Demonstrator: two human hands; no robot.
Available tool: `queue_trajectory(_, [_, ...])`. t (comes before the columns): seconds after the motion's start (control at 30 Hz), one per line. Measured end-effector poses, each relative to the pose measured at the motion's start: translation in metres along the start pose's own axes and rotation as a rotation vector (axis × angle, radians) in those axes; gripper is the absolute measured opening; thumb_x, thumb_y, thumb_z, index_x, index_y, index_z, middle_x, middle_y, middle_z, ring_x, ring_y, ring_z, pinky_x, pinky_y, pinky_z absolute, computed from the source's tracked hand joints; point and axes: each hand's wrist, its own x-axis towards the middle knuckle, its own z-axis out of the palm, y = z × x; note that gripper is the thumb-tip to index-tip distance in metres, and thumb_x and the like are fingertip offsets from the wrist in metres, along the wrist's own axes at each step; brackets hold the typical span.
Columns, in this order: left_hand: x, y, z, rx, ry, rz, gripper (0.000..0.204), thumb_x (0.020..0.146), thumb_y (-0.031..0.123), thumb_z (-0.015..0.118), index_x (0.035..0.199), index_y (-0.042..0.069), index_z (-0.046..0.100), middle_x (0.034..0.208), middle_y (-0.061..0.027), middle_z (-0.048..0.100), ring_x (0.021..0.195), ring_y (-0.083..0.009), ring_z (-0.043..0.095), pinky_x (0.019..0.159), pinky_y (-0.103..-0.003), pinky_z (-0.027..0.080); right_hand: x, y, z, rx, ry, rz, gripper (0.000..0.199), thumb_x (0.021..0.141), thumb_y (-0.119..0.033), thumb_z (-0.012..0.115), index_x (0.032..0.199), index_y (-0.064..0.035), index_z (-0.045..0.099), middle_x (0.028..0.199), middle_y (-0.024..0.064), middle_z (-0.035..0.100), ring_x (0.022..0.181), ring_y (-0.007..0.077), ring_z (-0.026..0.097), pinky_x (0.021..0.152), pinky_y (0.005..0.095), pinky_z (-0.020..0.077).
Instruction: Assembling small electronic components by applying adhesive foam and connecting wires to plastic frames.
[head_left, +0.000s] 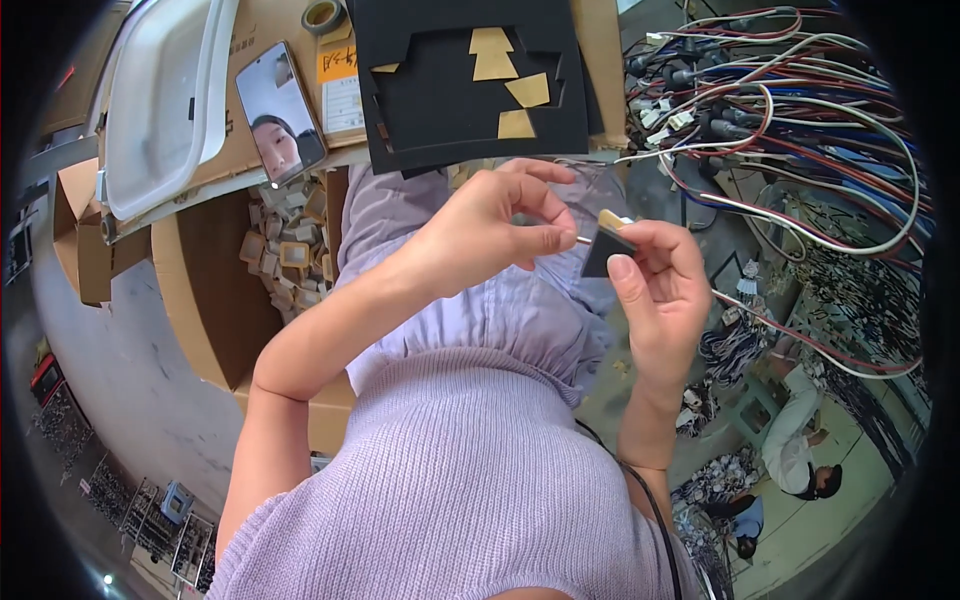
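The right hand's [665, 300] grip clamps a small dark block [603, 256] above the lap [480, 315]; the left hand [490, 220] bends close beside it, whether pinching or loose being unclear; a black tray [425, 110], phone [277, 115] and translucent bin [205, 110] occupy the cardboard-covered desk [607, 60] ahead; tangled cables [750, 125] crowd the right; a carton [198, 290] of pale pieces [294, 253] stands left.

The right hand [665, 285] holds a small black piece [601, 254]; the left hand [500, 215] is just beside it. On the surface [275, 22] lie a phone [278, 105] and a black board [435, 105], with cables [740, 100] to the right.
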Motion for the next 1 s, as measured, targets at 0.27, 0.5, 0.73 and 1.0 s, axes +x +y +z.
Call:
queue_trajectory(0.27, [-0.002, 0.003, 0.004, -0.093, -0.03, -0.041, 0.016, 0.086, 0.017, 0.072, 0.088, 0.002, 0.067, 0.136, -0.009, 0.046, 0.079, -0.0052, 0.061, 0.064, -0.021, 0.05, 0.001, 0.003, -0.002, -0.032, 0.027, -0.015, 0.029, 0.085, -0.001, 0.068, 0.111, 0.0004, 0.055, 0.098, 0.0039, 0.059, 0.088, 0.0085, 0.056, 0.08, 0.0229, 0.0466])
queue_trajectory(0.5, [0.0, 0.005, 0.006, -0.062, -0.033, -0.021, 0.015, 0.086, 0.017, 0.072, 0.088, 0.002, 0.067, 0.136, -0.01, 0.046, 0.08, -0.0053, 0.062, 0.064, -0.021, 0.05, 0.003, 0.004, -0.002, -0.048, 0.012, -0.022, 0.027, 0.085, -0.001, 0.068, 0.11, 0.0004, 0.056, 0.097, 0.0039, 0.059, 0.087, 0.0085, 0.057, 0.079, 0.0225, 0.047])
queue_trajectory(0.73, [0.002, 0.003, 0.006, -0.017, 0.0, -0.007, 0.013, 0.085, 0.015, 0.072, 0.087, 0.003, 0.068, 0.136, -0.0082, 0.046, 0.081, -0.0043, 0.06, 0.065, -0.021, 0.049, 0.002, 0.006, 0.006, -0.217, 0.082, -0.075, 0.035, 0.082, 0.002, 0.07, 0.114, 0.0002, 0.055, 0.098, 0.0057, 0.059, 0.085, 0.0102, 0.06, 0.075, 0.0235, 0.0507])
queue_trajectory(1.0, [0.003, 0.008, 0.0, 0.103, 0.005, 0.054, 0.013, 0.085, 0.015, 0.072, 0.086, 0.003, 0.067, 0.136, -0.0078, 0.047, 0.081, -0.0048, 0.058, 0.067, -0.021, 0.047, -0.001, -0.008, 0.012, -0.609, 0.051, -0.106, 0.078, 0.07, -0.029, 0.084, 0.134, -0.0061, 0.045, 0.118, 0.0122, 0.055, 0.083, 0.0194, 0.061, 0.061, 0.0272, 0.0517])
